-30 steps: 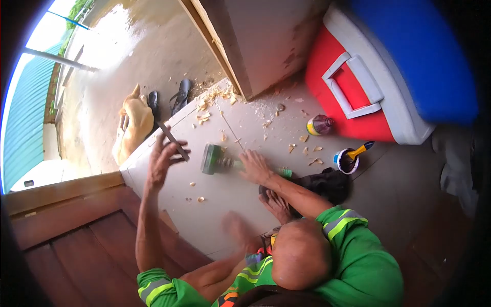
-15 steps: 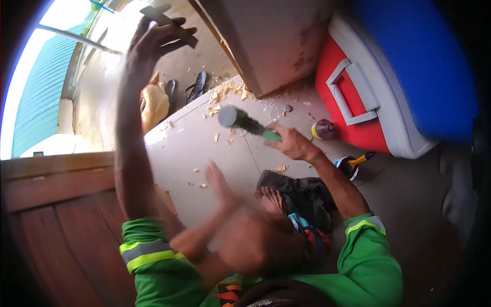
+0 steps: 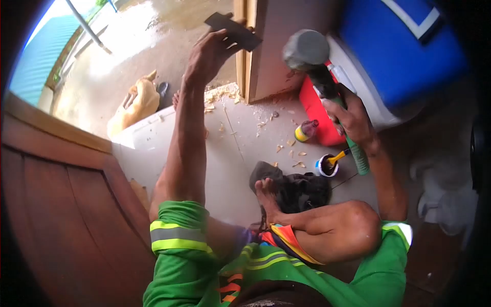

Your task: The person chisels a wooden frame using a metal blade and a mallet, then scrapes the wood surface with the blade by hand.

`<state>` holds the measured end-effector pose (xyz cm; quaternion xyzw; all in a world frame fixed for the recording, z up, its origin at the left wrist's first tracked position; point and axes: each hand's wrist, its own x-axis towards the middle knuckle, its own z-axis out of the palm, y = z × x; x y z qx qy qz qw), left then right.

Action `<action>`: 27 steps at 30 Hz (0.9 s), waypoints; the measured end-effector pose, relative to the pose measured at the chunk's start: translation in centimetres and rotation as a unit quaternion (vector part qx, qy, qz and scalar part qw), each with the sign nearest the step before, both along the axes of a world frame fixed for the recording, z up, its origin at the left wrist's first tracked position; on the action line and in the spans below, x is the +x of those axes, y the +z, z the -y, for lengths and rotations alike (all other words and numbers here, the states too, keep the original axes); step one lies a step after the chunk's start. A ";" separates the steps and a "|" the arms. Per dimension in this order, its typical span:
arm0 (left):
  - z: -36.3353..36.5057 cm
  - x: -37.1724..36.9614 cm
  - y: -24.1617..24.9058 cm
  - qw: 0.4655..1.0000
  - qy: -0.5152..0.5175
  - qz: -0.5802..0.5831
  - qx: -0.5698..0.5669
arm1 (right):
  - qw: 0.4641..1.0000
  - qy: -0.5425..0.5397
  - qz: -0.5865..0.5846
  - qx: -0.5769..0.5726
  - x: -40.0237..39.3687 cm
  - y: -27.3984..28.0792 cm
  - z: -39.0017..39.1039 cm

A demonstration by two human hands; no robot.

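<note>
"what's that left hand (image 3: 207, 55) got?"

"one flat, dark, straight-edged plate (image 3: 232, 31), pinched between thumb and fingers, up by the wooden edge (image 3: 246, 77)."

"and the right hand (image 3: 356, 117)?"

"wrapped round one mallet (image 3: 307, 49), green handle, round grey head, up in front of the cooler (image 3: 399, 61)."

"on the floor?"

"one bottle (image 3: 307, 131), one tub (image 3: 320, 166) with one yellow brush (image 3: 337, 156), scattered wood chips (image 3: 221, 94)."

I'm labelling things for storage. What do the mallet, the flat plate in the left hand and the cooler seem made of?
Mallet: dull grey head, perhaps rubber; the ribbed green grip suggests plastic or rubber.
Flat plate: probably metal, being thin, straight-edged and dark matte.
Cooler: likely plastic, its red, white and blue parts smooth and evenly coloured.
</note>
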<state>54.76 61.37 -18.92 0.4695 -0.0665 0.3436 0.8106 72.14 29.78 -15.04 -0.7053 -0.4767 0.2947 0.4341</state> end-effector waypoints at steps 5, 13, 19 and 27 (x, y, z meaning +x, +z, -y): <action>3.5 -2.9 1.6 0.998 0.043 0.006 0.054 | 0.996 -0.037 -0.071 0.046 -3.9 1.4 2.3; 2.2 -3.9 0.5 0.988 0.126 -0.043 0.077 | 0.977 -0.067 -0.074 0.190 -5.4 6.7 1.9; 0.9 -1.8 1.0 0.978 0.190 -0.074 0.040 | 0.987 -0.065 0.026 0.143 -6.9 9.8 1.9; -3.2 6.0 -3.1 0.974 0.204 -0.041 0.095 | 0.984 -0.038 0.132 0.114 -5.2 7.2 -3.3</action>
